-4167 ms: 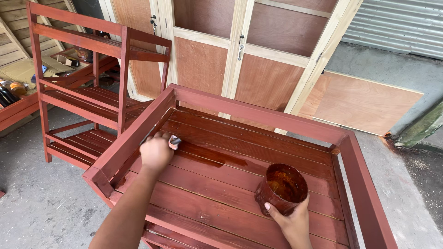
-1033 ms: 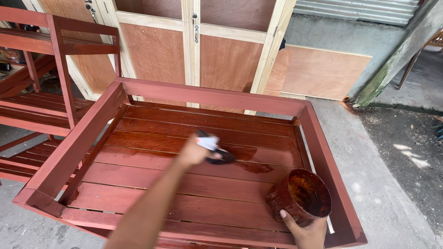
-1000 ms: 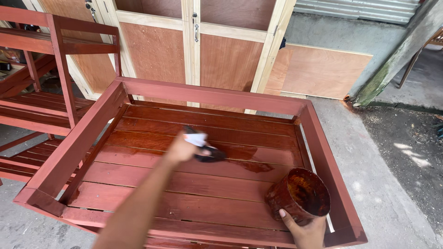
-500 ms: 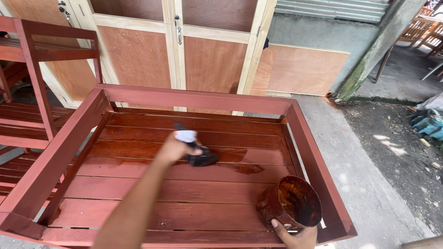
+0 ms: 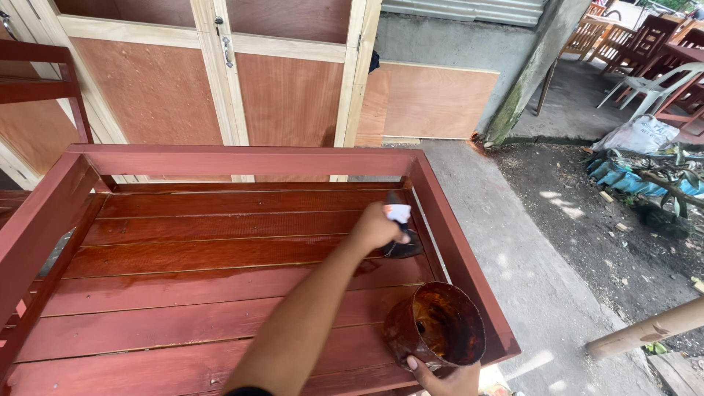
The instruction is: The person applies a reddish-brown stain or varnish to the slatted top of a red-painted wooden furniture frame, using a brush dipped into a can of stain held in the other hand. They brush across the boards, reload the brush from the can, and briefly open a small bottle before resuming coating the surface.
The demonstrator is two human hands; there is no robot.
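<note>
My left hand (image 5: 375, 229) grips a paintbrush (image 5: 400, 233) with a white handle end and dark bristles, pressed on a wet slat near the right rail of a red-brown wooden slatted frame (image 5: 220, 163). The slats around the brush shine with fresh stain. My right hand (image 5: 447, 378) holds a rusty stain-covered can (image 5: 436, 336) from below, at the frame's near right corner; the can is upright and shows dark liquid inside.
A pale wooden cabinet with brown panels (image 5: 220, 81) stands behind the frame. Another red-brown wooden piece (image 5: 44, 81) is at the left. A concrete path (image 5: 513, 242) runs on the right beside dirt, litter and a wooden pole (image 5: 645, 334). Chairs (image 5: 645, 73) stand far right.
My left hand has swept the brush along the slats from the left part of the frame to its right rail. The view has swung right; the can stays in my right hand.
</note>
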